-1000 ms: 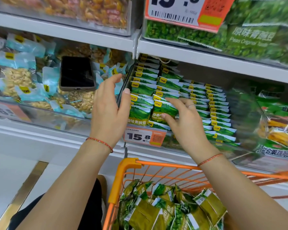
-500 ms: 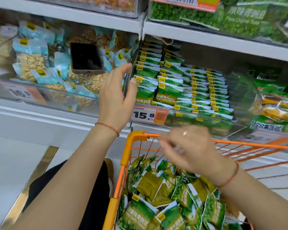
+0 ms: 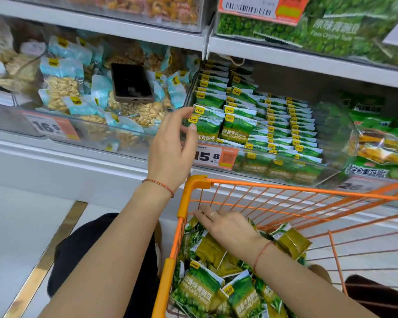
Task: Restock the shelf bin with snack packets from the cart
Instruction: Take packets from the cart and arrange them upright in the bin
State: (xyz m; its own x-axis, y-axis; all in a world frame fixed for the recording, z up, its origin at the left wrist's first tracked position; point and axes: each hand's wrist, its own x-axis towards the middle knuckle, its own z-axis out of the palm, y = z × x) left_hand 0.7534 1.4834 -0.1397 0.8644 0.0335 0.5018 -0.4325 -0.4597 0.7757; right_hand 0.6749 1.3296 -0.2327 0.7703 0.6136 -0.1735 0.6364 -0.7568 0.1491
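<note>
So the bin (image 3: 283,173) sits right above the orange cart (image 3: 194,182), and its clear front lip nearly meets the cart's top rail, leaving only a thin gap between them. Rows of green packets (image 3: 278,125) fill the bin's middle and left, with some open room at its right and back. The left hand (image 3: 172,143) is up at the bin's left front corner, fingers loose and spread, touching the front packet but not grasping anything. The right hand (image 3: 228,226) is down in the cart below the bin, fingers flat on the loose packets (image 3: 207,285), nothing grabbed. A phone (image 3: 132,83) lies on the peanut bags left of the bin.
</note>
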